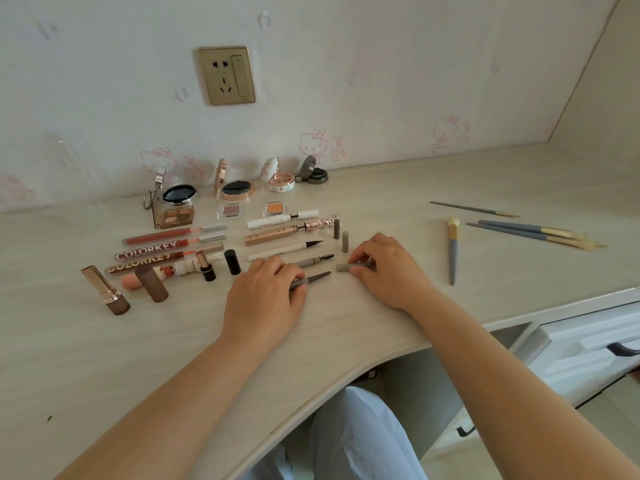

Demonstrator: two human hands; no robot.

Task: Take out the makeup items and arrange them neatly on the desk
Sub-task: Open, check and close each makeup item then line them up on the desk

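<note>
Left hand [265, 296] lies low on the table [398, 188], its fingers curled over the barrel of a grey eyebrow pencil [313, 279] whose dark tip points right. Right hand [382, 268] pinches a short grey cap [346, 267] lying just beyond that tip, so the two look about to be laid down together.

Most of the arranging looks done. Above the pencil lie a spoolie brow pen [313, 260], a white eyeliner [284, 249], a rose-gold mascara [277, 233] and a white mascara [280, 220] in parallel rows, with two grey caps [341, 235] standing beside them. To the left sit lip glosses [162, 245] and lipsticks [110, 292]; open compacts [277, 178] line the wall.

Still loose, I judge, are the blue-handled makeup brushes [526, 232] scattered well apart at right. Whether any pouch remains to be emptied cannot be told; none is in view.
</note>
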